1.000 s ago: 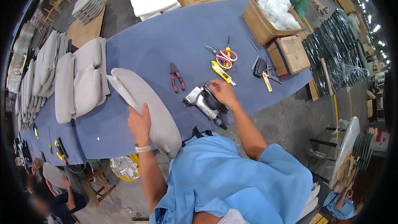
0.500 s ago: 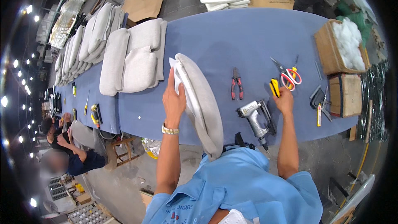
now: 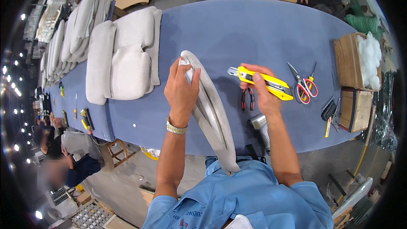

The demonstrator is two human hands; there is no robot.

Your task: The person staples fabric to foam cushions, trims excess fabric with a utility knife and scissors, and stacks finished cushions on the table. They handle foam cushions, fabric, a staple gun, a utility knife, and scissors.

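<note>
A light grey upholstered cushion stands on edge against my front, its far end up over the table. Around that far end my left hand is closed, the fingers gripping the white edge of its underside. My right hand is closed on a yellow utility knife, held above the table with its blade end pointing left toward the cushion. Below that hand lie black-and-red pliers, partly covered. A silver staple gun lies close by, mostly hidden by my right forearm.
Red-handled scissors and a yellow screwdriver lie to the right. Beyond them stands a cardboard box of white stuffing. Grey cushions are stacked on the left of the blue table. Other people work at left and far right.
My right hand has lifted the utility knife off the table and brought it left, nearer the cushion. My left hand has shifted its grip to the cushion's far end.
</note>
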